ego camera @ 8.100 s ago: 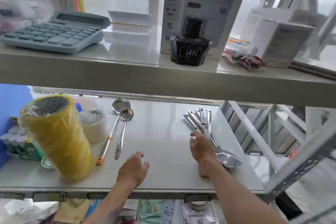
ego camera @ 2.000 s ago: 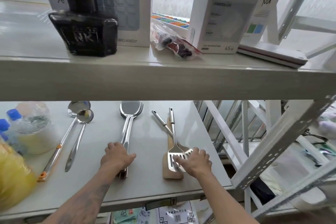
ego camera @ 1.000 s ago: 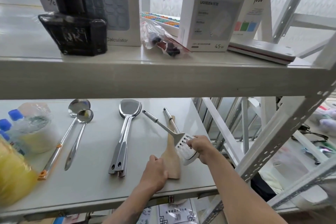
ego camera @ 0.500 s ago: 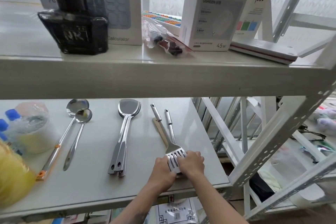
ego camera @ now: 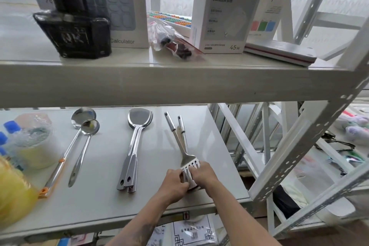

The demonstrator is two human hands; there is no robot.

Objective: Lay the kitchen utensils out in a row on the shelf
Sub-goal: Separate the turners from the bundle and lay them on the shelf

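Both hands, left hand and right hand, are pinching the slotted spatulas at lower centre of the shelf, squaring the last group. Ladles and turners are lying leftward; next is probably letting go, handles parallel.

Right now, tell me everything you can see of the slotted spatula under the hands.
The slotted spatula looks like shiny steel. It lies flat on the lower shelf, slotted blade toward the front edge, handle pointing back. The left hand and right hand press on its blade. A second steel handle lies beside its own.
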